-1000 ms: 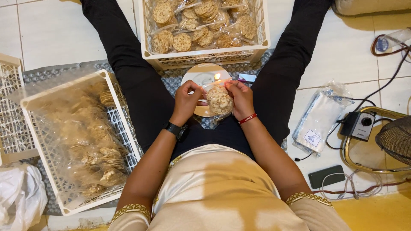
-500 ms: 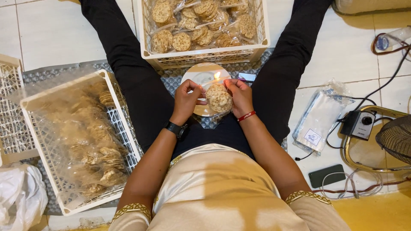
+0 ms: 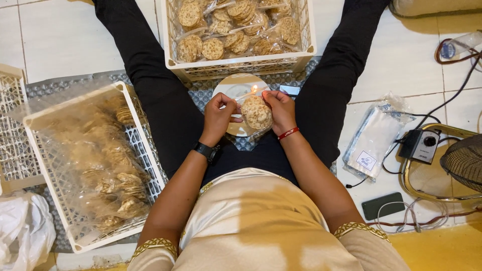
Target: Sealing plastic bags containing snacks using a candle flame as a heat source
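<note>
Clear crinkly cracker packet (image 3: pixel 257 114) pinched by both hands — flame (image 3: pixel 254 89) close.

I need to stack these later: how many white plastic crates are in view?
3: one crate of bagged crackers ahead between the legs, one lined crate at the left, and an upturned crate cut off at the left edge.

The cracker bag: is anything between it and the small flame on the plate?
Nothing visible. Both hands, left hand and right hand, hold the cracker bag directly, its top edge right beside the flame above the round plate. No other object lies in that gap.
</note>
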